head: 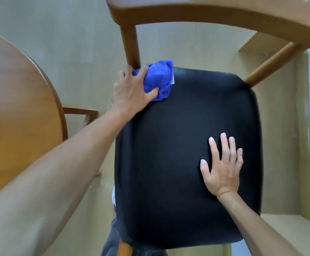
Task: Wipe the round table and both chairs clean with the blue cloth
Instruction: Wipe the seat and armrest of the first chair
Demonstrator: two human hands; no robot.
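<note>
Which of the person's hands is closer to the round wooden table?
Left. The left hand grips the blue cloth at the seat's far left corner, beside the table. The right hand lies flat on the black seat, farther off.

Your open lane: black seat cushion [169, 154] centre frame. Blocked upper centre by backrest post [130, 41], top by curved backrest rail [224, 13]; round table [17, 108] crowds left.

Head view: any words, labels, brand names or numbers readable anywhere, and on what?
No readable text in this view.
Blue cloth, gripped by the left hand: a small white tag shows at its right edge, too small to tell whether it bears print.
Black chair seat, under the flat right hand: no label visible.
Round table: bare wood, no marking.
</note>
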